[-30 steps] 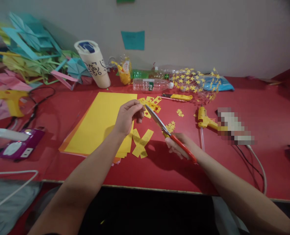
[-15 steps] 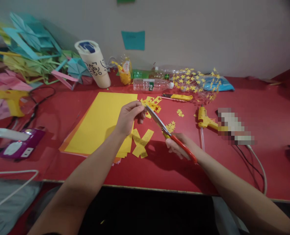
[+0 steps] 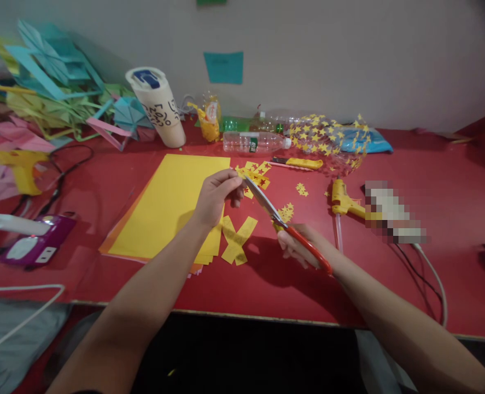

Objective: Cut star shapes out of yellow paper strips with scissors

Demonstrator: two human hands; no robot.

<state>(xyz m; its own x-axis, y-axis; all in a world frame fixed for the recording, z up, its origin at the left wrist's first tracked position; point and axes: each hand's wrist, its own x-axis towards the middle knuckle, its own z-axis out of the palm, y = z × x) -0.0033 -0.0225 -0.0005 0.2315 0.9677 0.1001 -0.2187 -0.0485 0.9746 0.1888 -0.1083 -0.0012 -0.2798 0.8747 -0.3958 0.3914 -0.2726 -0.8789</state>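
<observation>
Right grip clasps the rigid scissors by their handles; left grip pinches yellow paper, probably light, flimsy, best held edgewise.

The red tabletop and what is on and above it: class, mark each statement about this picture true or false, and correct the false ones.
1. The right hand holds red-handled scissors. True.
2. The white cup stands to the right of the clear bottle with the white cap. False: it stands to the left.
3. Two yellow strips lie crossed. True.
4. The yellow cutter lies on the yellow sheets. False: it lies off them, on the red tabletop.
5. A blue-green paper is on the wall. True.
</observation>
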